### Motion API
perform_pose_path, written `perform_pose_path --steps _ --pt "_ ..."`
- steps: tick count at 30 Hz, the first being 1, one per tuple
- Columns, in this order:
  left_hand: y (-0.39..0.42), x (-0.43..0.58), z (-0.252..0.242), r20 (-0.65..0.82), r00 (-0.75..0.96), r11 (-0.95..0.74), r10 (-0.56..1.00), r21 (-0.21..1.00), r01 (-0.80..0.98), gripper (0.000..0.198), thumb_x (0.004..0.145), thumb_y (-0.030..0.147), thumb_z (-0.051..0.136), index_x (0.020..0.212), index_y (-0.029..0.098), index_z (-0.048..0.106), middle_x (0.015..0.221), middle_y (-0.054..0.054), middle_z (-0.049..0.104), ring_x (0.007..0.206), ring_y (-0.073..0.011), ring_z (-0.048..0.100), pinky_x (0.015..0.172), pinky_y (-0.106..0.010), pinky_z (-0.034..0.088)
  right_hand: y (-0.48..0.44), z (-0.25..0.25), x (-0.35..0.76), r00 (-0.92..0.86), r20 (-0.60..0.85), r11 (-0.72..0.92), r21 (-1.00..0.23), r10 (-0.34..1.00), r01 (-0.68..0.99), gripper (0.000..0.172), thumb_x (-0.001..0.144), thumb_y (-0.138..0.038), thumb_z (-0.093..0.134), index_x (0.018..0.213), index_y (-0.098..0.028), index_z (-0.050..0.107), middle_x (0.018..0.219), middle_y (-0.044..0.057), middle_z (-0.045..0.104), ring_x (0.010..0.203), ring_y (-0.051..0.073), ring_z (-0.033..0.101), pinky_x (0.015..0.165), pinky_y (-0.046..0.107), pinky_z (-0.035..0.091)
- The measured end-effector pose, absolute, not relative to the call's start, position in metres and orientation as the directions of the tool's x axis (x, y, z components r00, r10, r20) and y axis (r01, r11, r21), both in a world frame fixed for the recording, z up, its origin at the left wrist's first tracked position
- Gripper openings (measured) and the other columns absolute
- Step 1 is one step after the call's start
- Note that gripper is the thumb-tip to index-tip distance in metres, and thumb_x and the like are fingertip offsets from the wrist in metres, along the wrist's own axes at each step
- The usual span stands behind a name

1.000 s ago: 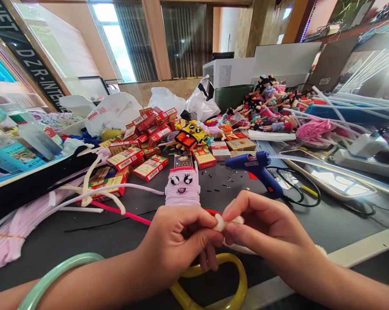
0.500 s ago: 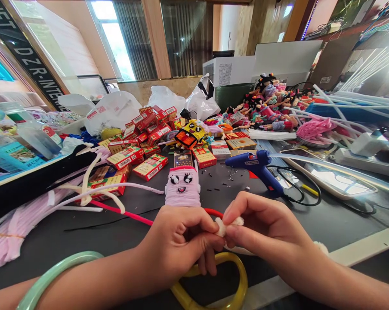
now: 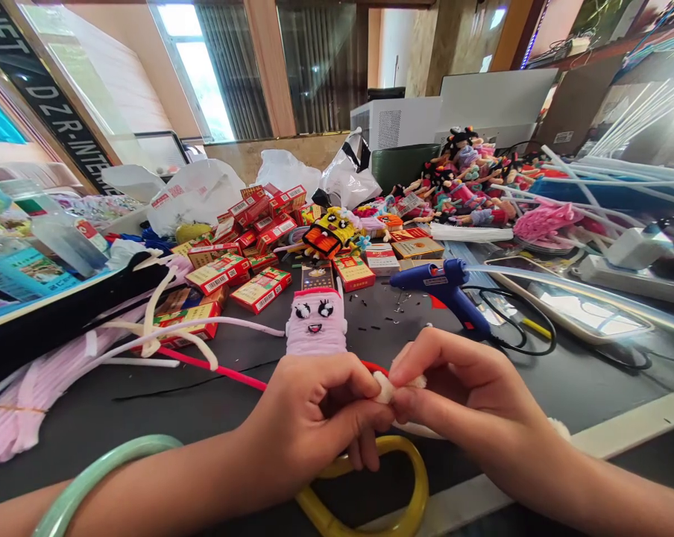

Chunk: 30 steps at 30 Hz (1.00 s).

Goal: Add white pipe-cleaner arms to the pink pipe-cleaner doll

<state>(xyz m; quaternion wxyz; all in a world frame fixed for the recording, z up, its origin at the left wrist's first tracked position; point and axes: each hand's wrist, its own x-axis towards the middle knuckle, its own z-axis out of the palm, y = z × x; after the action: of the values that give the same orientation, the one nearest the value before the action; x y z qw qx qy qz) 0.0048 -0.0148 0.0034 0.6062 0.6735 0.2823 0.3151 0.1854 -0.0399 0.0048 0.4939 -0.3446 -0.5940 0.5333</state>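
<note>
Left hand (image 3: 315, 418) and right hand (image 3: 465, 395) meet over the near edge of the table (image 3: 163, 418), each pinching the white fuzzy stem (image 3: 382, 386) between thumb and fingertips. A short, firm grip close to the tip should, I judge, suit this fiddly work (the stem is soft). The purple doll (image 3: 316, 328) stands just behind the hands, the glue gun (image 3: 443, 287) and its cord crowd the right, and a yellow loop (image 3: 412, 466) lies underneath
</note>
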Motion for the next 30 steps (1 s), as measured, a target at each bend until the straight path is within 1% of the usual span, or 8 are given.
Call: perform_pose_path --steps 5,10,16,20,23,26,28,30 --pt "-0.0148 0.0059 0.0081 0.004 0.604 0.006 0.797 1.0 -0.016 0.011 0.077 0.016 0.071 0.074 0.016 0.06 0.055 0.005 0.062 0.045 -0.0073 0.062 0.047 -0.013 0.049 -0.0397 0.0052 0.1852 -0.194 0.299 0.29 -0.954 0.934 -0.075 0.01 0.077 -0.018 0.072 0.072 -0.022 0.064 0.066 -0.001 0.068 0.06 0.012 0.065 0.056 0.019 0.055" --pt "-0.013 0.0078 0.0117 0.022 0.566 0.034 0.824 0.995 -0.089 0.008 0.075 0.015 0.074 0.075 0.015 0.066 0.057 0.004 0.065 0.045 -0.0066 0.061 0.046 -0.012 0.049 -0.0408 0.0048 0.1847 -0.143 0.346 0.34 -0.938 0.927 -0.068 0.012 0.077 -0.018 0.075 0.07 -0.024 0.067 0.069 0.0 0.068 0.061 0.012 0.066 0.057 0.019 0.056" --pt "-0.0119 0.007 0.0124 0.038 0.548 0.024 0.836 0.994 -0.105 0.006 0.072 0.013 0.075 0.074 0.015 0.07 0.061 0.003 0.068 0.047 -0.0062 0.061 0.049 -0.013 0.051 -0.0404 0.0055 0.185 -0.143 0.36 0.358 -0.933 0.922 -0.039 0.013 0.078 -0.024 0.078 0.069 -0.025 0.068 0.071 0.001 0.068 0.063 0.012 0.065 0.057 0.02 0.056" --pt "-0.0125 0.0064 0.0124 0.068 0.509 -0.024 0.858 0.995 -0.092 0.01 0.071 0.019 0.079 0.071 0.015 0.07 0.061 0.002 0.067 0.046 -0.008 0.061 0.048 -0.016 0.052 -0.0392 0.0069 0.1845 -0.179 0.342 0.334 -0.94 0.923 -0.071 0.013 0.079 -0.02 0.074 0.07 -0.024 0.065 0.07 0.0 0.069 0.063 0.013 0.066 0.058 0.021 0.057" --pt "-0.0126 0.0061 0.0116 0.116 0.496 -0.069 0.861 0.991 -0.111 0.01 0.072 0.018 0.078 0.069 0.015 0.068 0.061 0.002 0.065 0.047 -0.0079 0.061 0.049 -0.015 0.052 -0.0394 0.0076 0.1845 -0.234 0.293 0.285 -0.956 0.927 -0.069 0.011 0.081 -0.02 0.069 0.073 -0.023 0.062 0.067 0.0 0.069 0.065 0.014 0.067 0.061 0.022 0.057" --pt "-0.0128 0.006 0.0112 0.151 0.489 -0.102 0.859 0.987 -0.125 0.008 0.073 0.013 0.075 0.069 0.015 0.068 0.062 0.002 0.065 0.048 -0.0077 0.062 0.05 -0.015 0.053 -0.0404 0.0072 0.185 -0.259 0.265 0.278 -0.96 0.929 0.017 0.008 0.082 -0.022 0.064 0.076 -0.022 0.061 0.069 0.001 0.069 0.065 0.015 0.067 0.061 0.024 0.056" --pt "-0.0132 0.0061 0.011 0.167 0.493 -0.129 0.854 0.985 -0.112 0.007 0.075 0.01 0.072 0.069 0.015 0.069 0.063 0.002 0.065 0.048 -0.0076 0.062 0.05 -0.015 0.053 -0.0407 0.0064 0.1851 -0.244 0.314 0.345 -0.934 0.917 0.093 0.006 0.081 -0.022 0.063 0.076 -0.022 0.061 0.069 0.002 0.069 0.063 0.015 0.066 0.059 0.024 0.055" --pt "-0.0137 0.0057 0.0103 0.195 0.504 -0.175 0.841 0.981 -0.088 0.009 0.076 0.009 0.07 0.07 0.014 0.07 0.064 0.001 0.066 0.048 -0.0079 0.062 0.049 -0.015 0.053 -0.0406 0.0056 0.1848 -0.215 0.399 0.436 -0.884 0.892 0.17 0.006 0.08 -0.02 0.063 0.075 -0.023 0.061 0.068 0.001 0.069 0.062 0.014 0.065 0.058 0.022 0.054"
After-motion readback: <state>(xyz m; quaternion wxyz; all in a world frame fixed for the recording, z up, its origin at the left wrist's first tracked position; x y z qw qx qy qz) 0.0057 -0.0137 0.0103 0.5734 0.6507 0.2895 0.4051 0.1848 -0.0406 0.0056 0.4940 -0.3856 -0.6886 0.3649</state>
